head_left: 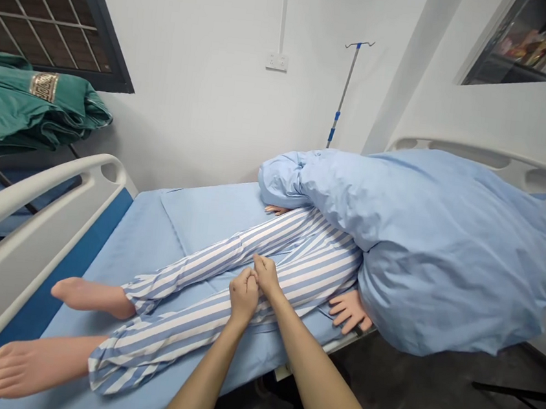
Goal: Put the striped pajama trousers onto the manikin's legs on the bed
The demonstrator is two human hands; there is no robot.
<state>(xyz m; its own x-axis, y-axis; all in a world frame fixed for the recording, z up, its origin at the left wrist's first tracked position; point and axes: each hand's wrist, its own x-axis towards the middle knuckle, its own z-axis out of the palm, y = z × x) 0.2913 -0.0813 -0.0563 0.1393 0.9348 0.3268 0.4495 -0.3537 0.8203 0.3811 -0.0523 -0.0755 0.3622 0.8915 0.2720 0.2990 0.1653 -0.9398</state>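
My left hand [244, 294] and my right hand [266, 275] are close together over the near leg of a manikin. Both are closed with the fingers curled in; whatever they may hold is hidden. Below them are blue-and-white striped trousers [177, 324], worn by the manikin lying on its back. Its bare near foot [24, 364] and far foot [90, 294] point toward the bed's left end. A light blue quilt [444, 248] covers the upper body. The near manikin hand [350, 311] sticks out from under the quilt, palm down at the bed edge; the far one shows only in part.
The bed has a blue sheet [154, 224] and a white footboard [22, 217] at left, with a headboard [492, 157] behind the quilt. An IV pole [344, 95] stands by the wall. Folded green cloth [34, 104] lies beyond the footboard. Black legs [517, 391] stand on the floor at right.
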